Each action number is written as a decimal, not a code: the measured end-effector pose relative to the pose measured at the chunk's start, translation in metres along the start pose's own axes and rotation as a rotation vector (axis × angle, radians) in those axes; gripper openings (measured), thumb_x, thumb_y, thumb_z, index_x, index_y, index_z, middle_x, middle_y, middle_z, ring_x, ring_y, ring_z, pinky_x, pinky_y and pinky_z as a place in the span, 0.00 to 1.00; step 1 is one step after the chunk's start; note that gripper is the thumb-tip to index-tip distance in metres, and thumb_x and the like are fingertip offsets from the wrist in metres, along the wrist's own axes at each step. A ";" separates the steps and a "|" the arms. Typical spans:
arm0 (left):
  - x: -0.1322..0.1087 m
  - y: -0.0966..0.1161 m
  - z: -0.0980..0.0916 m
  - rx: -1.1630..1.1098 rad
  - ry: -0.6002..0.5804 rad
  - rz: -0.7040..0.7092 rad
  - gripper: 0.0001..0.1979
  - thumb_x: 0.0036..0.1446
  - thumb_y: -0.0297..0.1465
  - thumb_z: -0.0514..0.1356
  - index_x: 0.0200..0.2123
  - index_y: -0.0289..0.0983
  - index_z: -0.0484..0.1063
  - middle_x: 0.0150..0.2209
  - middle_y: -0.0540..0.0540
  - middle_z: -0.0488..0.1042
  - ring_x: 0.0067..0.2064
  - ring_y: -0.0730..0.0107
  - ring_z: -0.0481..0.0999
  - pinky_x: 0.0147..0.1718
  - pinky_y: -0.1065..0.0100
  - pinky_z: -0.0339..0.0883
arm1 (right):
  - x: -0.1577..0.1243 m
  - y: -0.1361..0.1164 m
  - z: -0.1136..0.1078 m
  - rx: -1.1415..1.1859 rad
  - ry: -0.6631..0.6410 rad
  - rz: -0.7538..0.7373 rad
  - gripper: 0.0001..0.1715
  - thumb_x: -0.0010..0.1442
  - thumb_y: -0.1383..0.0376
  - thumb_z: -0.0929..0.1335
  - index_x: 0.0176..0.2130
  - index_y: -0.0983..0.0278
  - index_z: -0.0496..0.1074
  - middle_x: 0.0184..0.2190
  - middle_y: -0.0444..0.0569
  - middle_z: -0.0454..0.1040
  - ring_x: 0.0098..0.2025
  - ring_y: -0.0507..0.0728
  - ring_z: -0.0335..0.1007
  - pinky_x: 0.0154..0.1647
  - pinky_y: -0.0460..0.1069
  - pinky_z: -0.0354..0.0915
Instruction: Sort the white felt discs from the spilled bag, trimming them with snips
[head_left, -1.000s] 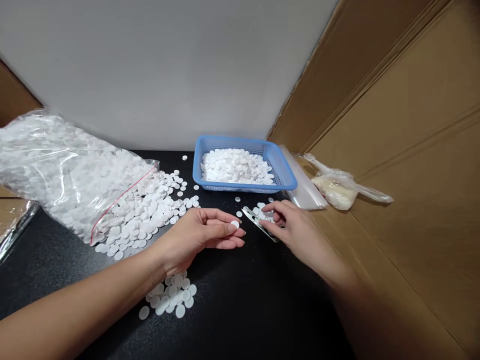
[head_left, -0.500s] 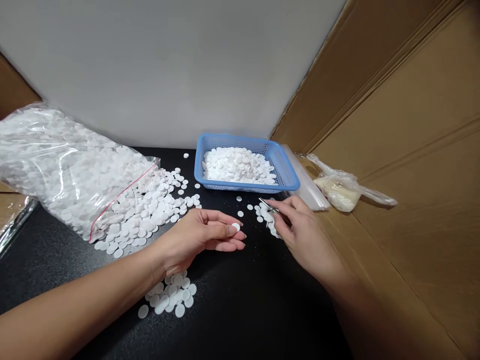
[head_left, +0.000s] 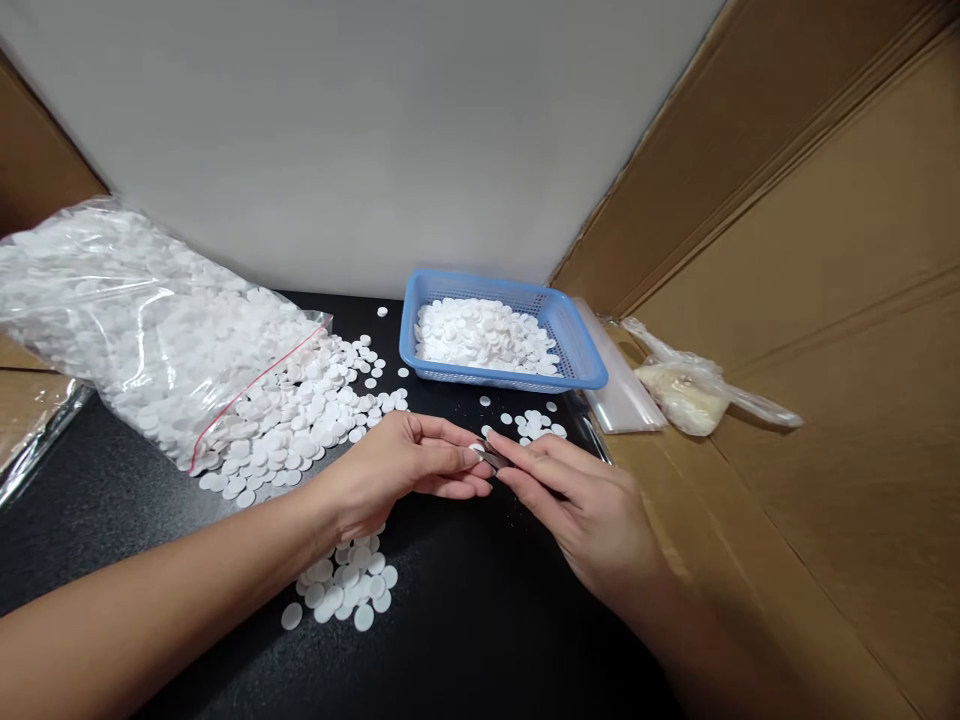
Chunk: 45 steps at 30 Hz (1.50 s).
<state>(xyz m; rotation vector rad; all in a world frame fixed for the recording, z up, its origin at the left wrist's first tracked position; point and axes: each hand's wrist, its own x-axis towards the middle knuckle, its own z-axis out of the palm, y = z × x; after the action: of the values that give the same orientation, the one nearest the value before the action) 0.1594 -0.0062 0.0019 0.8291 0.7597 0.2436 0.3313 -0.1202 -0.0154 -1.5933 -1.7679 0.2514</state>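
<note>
Between the thumb and fingers of my left hand (head_left: 420, 458) is a small white disc (head_left: 475, 450), held by its edge over the black table. My right hand (head_left: 581, 490) is closed on a small silver metal tool (head_left: 493, 459), whose tip meets the disc; its exact kind is partly hidden by my fingers. Just beyond my right hand lies a small group of white discs (head_left: 534, 424). Another cluster of discs (head_left: 351, 583) lies on the table below my left wrist, partly covered by it.
A blue perforated basket (head_left: 502, 378) at the back holds a heap of discs. On the left, a large clear zip bag (head_left: 142, 310) spills discs onto the black table (head_left: 480, 620). Clear plastic bags (head_left: 622, 385) and a knotted bag (head_left: 686, 395) lie by the cardboard (head_left: 825, 400) at right.
My right hand has moved left and slightly down, bringing the metal tool from over the small group of discs to the disc in my left hand. The view has shifted slightly.
</note>
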 end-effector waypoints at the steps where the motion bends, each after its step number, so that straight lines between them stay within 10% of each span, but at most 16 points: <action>1: 0.000 0.000 0.000 0.003 -0.001 -0.003 0.05 0.51 0.24 0.71 0.34 0.29 0.81 0.31 0.42 0.83 0.33 0.70 0.83 0.38 0.74 0.77 | 0.000 0.000 0.000 -0.002 0.004 -0.004 0.19 0.70 0.63 0.64 0.57 0.57 0.75 0.29 0.46 0.73 0.28 0.51 0.70 0.30 0.45 0.69; 45: -0.005 0.004 -0.002 0.087 -0.085 -0.017 0.04 0.56 0.22 0.65 0.35 0.29 0.81 0.31 0.41 0.82 0.33 0.69 0.84 0.37 0.75 0.78 | -0.004 0.001 -0.003 0.029 0.013 -0.119 0.18 0.69 0.69 0.65 0.56 0.62 0.75 0.32 0.46 0.75 0.29 0.50 0.71 0.29 0.45 0.68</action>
<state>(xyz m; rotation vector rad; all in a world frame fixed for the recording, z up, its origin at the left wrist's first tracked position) 0.1551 -0.0049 0.0071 0.9092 0.7013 0.1604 0.3337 -0.1248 -0.0153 -1.4600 -1.8338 0.2087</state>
